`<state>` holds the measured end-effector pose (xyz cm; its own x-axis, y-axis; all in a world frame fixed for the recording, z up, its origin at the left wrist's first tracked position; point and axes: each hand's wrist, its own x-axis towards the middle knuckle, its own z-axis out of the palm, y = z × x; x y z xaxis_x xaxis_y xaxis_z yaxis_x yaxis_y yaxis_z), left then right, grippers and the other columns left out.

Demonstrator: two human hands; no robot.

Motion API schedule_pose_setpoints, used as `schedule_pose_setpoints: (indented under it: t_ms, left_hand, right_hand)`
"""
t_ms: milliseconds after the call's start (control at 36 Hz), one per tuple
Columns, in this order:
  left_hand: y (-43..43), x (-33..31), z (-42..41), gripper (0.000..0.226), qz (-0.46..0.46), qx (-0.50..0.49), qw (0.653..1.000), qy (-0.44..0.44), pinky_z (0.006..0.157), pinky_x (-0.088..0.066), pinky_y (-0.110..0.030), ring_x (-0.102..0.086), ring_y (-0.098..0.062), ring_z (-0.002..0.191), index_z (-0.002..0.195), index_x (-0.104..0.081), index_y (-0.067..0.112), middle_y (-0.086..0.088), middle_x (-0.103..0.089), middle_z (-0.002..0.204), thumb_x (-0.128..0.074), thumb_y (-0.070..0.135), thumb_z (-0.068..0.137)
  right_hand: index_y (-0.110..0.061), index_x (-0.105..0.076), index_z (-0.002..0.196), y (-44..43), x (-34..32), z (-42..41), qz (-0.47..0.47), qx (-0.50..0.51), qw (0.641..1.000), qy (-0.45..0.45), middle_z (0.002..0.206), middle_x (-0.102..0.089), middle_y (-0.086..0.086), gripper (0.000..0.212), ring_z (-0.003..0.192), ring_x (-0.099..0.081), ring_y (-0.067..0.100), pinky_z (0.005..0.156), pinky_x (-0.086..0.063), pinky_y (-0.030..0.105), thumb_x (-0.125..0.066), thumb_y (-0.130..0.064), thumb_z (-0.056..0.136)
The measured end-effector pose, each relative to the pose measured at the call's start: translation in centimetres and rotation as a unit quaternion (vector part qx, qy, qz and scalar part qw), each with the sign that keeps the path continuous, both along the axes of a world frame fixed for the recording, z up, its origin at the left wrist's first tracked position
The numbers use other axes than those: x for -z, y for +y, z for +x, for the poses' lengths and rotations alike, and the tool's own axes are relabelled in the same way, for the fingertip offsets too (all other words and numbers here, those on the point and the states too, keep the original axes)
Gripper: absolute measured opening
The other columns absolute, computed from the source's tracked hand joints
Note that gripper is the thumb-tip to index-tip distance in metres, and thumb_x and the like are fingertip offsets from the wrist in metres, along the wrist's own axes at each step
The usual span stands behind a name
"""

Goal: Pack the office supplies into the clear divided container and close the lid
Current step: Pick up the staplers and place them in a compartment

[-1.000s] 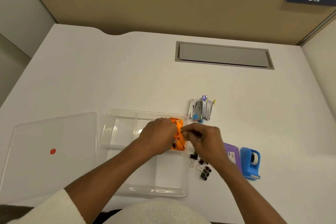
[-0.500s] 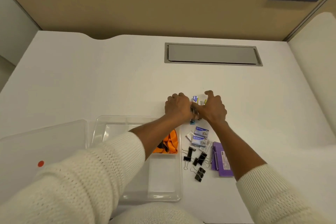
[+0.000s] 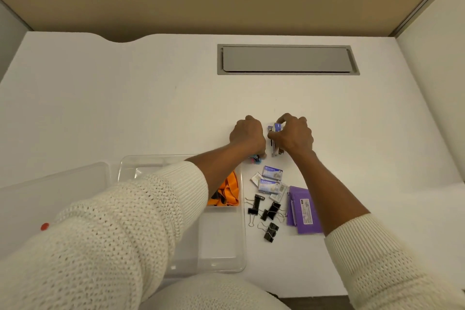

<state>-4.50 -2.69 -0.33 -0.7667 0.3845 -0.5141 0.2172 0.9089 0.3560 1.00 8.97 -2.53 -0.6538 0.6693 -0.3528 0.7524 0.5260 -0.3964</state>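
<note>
The clear divided container point(image 3: 221, 239) sits open near the desk's front edge, with an orange bundle point(image 3: 227, 191) in its far right compartment. Its clear lid point(image 3: 50, 196), marked with a red dot, lies flat to the left. Beyond the container, my left hand point(image 3: 247, 134) is closed over some small staplers; only a blue tip point(image 3: 256, 158) shows below it. My right hand point(image 3: 293, 134) grips a purple and silver mini stapler point(image 3: 274, 139). Staple boxes point(image 3: 270, 180), black binder clips point(image 3: 266, 216) and a purple packet point(image 3: 303, 209) lie right of the container.
A grey recessed cable flap point(image 3: 286, 59) is set into the white desk at the back. Tan partition walls enclose the desk behind and on the right. My white knit sleeves cover much of the container and the front of the desk.
Both hands left the orange bundle in the container and reached forward to the staplers. Since half a second ago they have drawn slightly apart, each closed on staplers. The camera tilted, hiding the blue tape dispenser.
</note>
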Motion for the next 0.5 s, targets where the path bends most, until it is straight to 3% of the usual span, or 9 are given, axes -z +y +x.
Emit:
schedule_pose_setpoints:
  t_ms: [83,167,250,500]
  left_hand:
    - [0.2,0.4,0.2,0.091,0.000,-0.016,1.000,-0.004,0.077,-0.048,-0.036,-0.061,-0.035,0.121,0.133,-0.043,0.000,-0.019,-0.059,0.129,-0.096,0.022,0.064]
    - [0.2,0.4,0.2,0.072,0.020,-0.011,1.000,0.003,0.084,-0.052,-0.037,-0.061,-0.038,0.122,0.135,-0.042,0.000,-0.020,-0.059,0.131,-0.084,0.011,0.077]
    - [0.1,0.4,0.1,0.059,0.042,0.001,0.999,0.009,0.081,-0.050,-0.037,-0.062,-0.040,0.120,0.133,-0.044,0.000,-0.021,-0.060,0.130,-0.075,0.006,0.084]
    - [-1.1,-1.0,-1.0,0.046,0.087,0.010,0.996,-0.012,0.074,-0.043,-0.032,-0.067,-0.033,0.113,0.120,-0.064,0.006,-0.015,-0.070,0.120,-0.083,0.027,0.084]
  right_hand:
    - [-0.022,-0.065,0.115,0.0,0.1,0.0,-0.010,0.006,1.000,-0.007,0.122,-0.053,0.014,0.043,0.086,-0.056,0.030,0.077,-0.044,0.033,-0.080,-0.037,0.077]
    - [-0.024,-0.063,0.111,0.0,0.2,0.0,-0.033,0.011,0.999,-0.011,0.120,-0.054,0.014,0.047,0.087,-0.058,0.029,0.075,-0.043,0.033,-0.084,-0.036,0.071]
    - [-0.025,-0.060,0.110,-0.1,0.2,0.1,-0.044,0.009,0.999,-0.020,0.120,-0.054,0.014,0.051,0.087,-0.057,0.028,0.073,-0.042,0.032,-0.086,-0.035,0.068]
    - [-0.019,-0.054,0.113,-0.9,0.3,0.1,0.000,-0.018,0.999,-0.035,0.117,-0.055,0.017,0.058,0.087,-0.053,0.032,0.075,-0.043,0.036,-0.086,-0.042,0.071]
